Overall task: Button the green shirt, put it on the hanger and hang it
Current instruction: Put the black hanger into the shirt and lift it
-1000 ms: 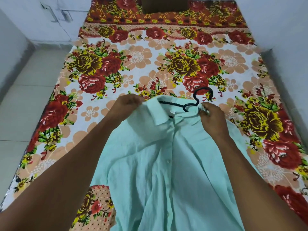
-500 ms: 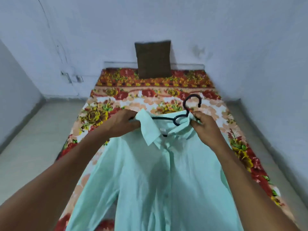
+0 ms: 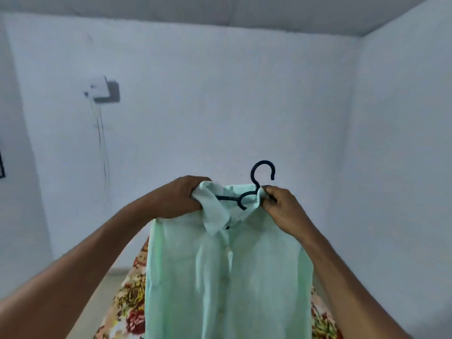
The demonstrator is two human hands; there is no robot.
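Now we are holding the shirt (image 3: 227, 277) up before the wall (image 3: 220, 106), above the bed (image 3: 127, 304): our left hand (image 3: 179, 196) is clenching one shoulder, our right hand (image 3: 281, 206) is pinching the collar and hanger (image 3: 247, 196). With its hook tilting, the hanger is risking slipping from the neck if either grip loosens.

One pale green button-front cotton shirt (image 3: 227, 277); one black plastic hanger with a curled hook (image 3: 259, 182); two bare hands, left (image 3: 181, 196) and right (image 3: 281, 206); one floral-printed bedsheet (image 3: 127, 304); one white wall-mounted switch box (image 3: 101, 89).
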